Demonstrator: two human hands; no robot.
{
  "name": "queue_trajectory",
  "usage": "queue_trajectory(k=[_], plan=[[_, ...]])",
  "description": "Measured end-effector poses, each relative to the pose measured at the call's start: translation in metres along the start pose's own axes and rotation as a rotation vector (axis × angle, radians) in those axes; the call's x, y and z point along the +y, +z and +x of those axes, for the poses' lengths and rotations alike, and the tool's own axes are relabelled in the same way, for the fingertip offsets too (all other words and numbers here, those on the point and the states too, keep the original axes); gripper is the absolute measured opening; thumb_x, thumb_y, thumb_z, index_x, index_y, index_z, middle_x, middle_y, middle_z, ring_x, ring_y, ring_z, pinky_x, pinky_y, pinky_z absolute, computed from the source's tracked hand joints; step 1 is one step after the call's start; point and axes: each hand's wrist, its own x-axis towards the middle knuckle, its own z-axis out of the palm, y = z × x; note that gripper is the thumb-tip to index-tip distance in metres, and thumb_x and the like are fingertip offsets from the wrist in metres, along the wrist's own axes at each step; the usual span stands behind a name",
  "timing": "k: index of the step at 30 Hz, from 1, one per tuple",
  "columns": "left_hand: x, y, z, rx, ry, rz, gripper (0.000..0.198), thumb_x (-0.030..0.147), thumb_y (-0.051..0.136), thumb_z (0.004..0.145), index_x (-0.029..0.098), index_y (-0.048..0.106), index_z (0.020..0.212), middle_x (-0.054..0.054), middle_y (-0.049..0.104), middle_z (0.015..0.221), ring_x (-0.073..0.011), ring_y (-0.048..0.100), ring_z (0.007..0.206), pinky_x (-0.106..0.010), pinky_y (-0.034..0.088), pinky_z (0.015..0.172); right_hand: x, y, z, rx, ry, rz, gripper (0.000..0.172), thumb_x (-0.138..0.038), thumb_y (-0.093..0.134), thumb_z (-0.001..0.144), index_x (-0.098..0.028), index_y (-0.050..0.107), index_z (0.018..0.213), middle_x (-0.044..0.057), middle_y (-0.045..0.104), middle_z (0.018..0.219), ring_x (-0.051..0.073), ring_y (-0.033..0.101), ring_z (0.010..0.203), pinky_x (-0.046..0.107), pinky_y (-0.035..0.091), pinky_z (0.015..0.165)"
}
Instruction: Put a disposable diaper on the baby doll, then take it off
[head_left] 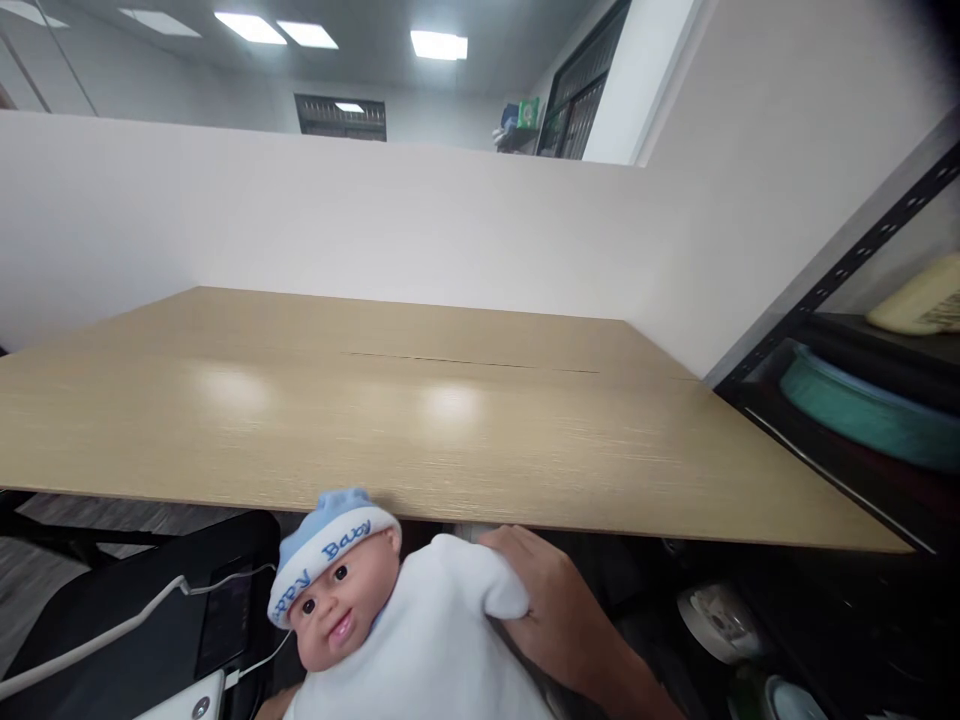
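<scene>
A baby doll (342, 600) in a white outfit (427, 640) and a blue-and-white cap with "Baby" lettering leans at the table's near edge, its head to the left. My right hand (536, 580) grips it at the white sleeve on the right, with the fingertips hidden behind the cloth. Below the doll's head, a small patch of skin, seemingly my left hand or forearm (277, 706), shows at the bottom edge. The doll covers the rest of it, and its fingers cannot be seen.
A wooden table (450, 430) stretches ahead to a white partition (375, 220). Left of the doll are a black chair (82, 610), a white cable (105, 640) and a white device (187, 700). On the right stands a black shelf (832, 270) holding a teal item (862, 410).
</scene>
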Motion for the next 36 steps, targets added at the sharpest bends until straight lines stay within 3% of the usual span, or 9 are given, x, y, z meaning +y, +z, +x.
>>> queue_trajectory(k=[2,5,8,12,17,23,28,32,36], plan=[[0.009,-0.014,-0.005,0.018,0.021,-0.009,0.071,0.048,0.088,0.074,0.055,0.067,0.141,0.0,0.083,0.098,-0.0412,0.077,0.108,-0.052,0.068,0.077,-0.007,-0.023,-0.001,0.044,0.053,-0.002,0.021,-0.017,0.056,0.095,-0.027,0.068,0.109,0.001,0.077,0.105,0.022,0.07,0.098,0.033,0.048,0.084],[0.034,-0.043,0.012,0.008,0.07,-0.038,0.074,0.031,0.075,0.072,0.045,0.064,0.145,0.004,0.083,0.108,-0.0328,0.08,0.096,-0.04,0.065,0.079,-0.003,-0.05,0.009,0.081,0.138,-0.078,0.021,-0.019,0.057,0.095,-0.027,0.068,0.111,0.002,0.078,0.104,0.023,0.071,0.096,0.031,0.047,0.08],[0.067,-0.076,0.062,-0.073,0.098,-0.049,0.057,0.022,0.068,0.074,0.031,0.068,0.131,0.004,0.082,0.107,-0.0248,0.077,0.092,-0.029,0.059,0.08,0.017,-0.065,0.031,0.129,0.251,-0.189,0.01,-0.02,0.059,0.094,-0.026,0.065,0.1,0.002,0.077,0.093,0.022,0.069,0.083,0.029,0.041,0.07],[0.089,-0.1,0.147,-0.089,0.237,-0.049,0.046,0.026,0.07,0.075,0.024,0.07,0.121,0.0,0.08,0.116,-0.0265,0.075,0.103,-0.031,0.056,0.087,0.054,-0.07,0.062,0.144,0.373,-0.3,0.007,-0.025,0.061,0.098,-0.025,0.059,0.091,0.004,0.076,0.087,0.021,0.066,0.076,0.028,0.032,0.064],[0.075,-0.1,0.21,-0.121,0.254,0.02,0.052,0.034,0.072,0.078,0.024,0.07,0.129,-0.003,0.08,0.122,-0.0296,0.074,0.109,-0.034,0.055,0.088,0.082,-0.064,0.076,0.145,0.395,-0.39,0.009,-0.029,0.06,0.1,-0.024,0.061,0.092,0.007,0.079,0.091,0.024,0.07,0.079,0.029,0.032,0.064],[0.053,-0.088,0.205,0.039,0.259,0.316,0.036,0.052,0.07,0.091,0.027,0.069,0.118,-0.003,0.082,0.105,-0.0301,0.075,0.094,-0.04,0.051,0.084,0.098,-0.052,0.059,0.183,0.396,-0.341,0.016,-0.042,0.059,0.1,-0.028,0.067,0.101,0.005,0.08,0.099,0.028,0.074,0.088,0.032,0.043,0.069],[0.026,-0.074,0.194,0.203,0.285,0.375,0.047,0.06,0.068,0.097,0.028,0.067,0.131,-0.009,0.079,0.123,-0.0343,0.072,0.109,-0.044,0.052,0.092,0.117,-0.046,0.047,0.24,0.312,-0.287,0.025,-0.044,0.061,0.095,-0.028,0.068,0.113,0.007,0.078,0.112,0.031,0.072,0.102,0.039,0.052,0.082],[0.013,-0.073,0.213,0.194,0.302,0.386,0.044,0.06,0.066,0.099,0.027,0.068,0.127,-0.009,0.078,0.118,-0.0342,0.07,0.108,-0.044,0.052,0.088,0.132,-0.046,0.066,0.202,0.313,-0.343,0.016,-0.041,0.06,0.095,-0.027,0.065,0.101,0.007,0.076,0.104,0.031,0.071,0.098,0.037,0.049,0.078],[0.008,-0.081,0.252,0.241,0.325,0.457,0.042,0.059,0.064,0.099,0.023,0.067,0.12,-0.01,0.078,0.111,-0.0341,0.069,0.104,-0.045,0.051,0.087,0.15,-0.049,0.108,0.214,0.298,-0.43,0.011,-0.036,0.06,0.095,-0.026,0.061,0.097,0.008,0.075,0.1,0.028,0.069,0.093,0.034,0.045,0.077]])
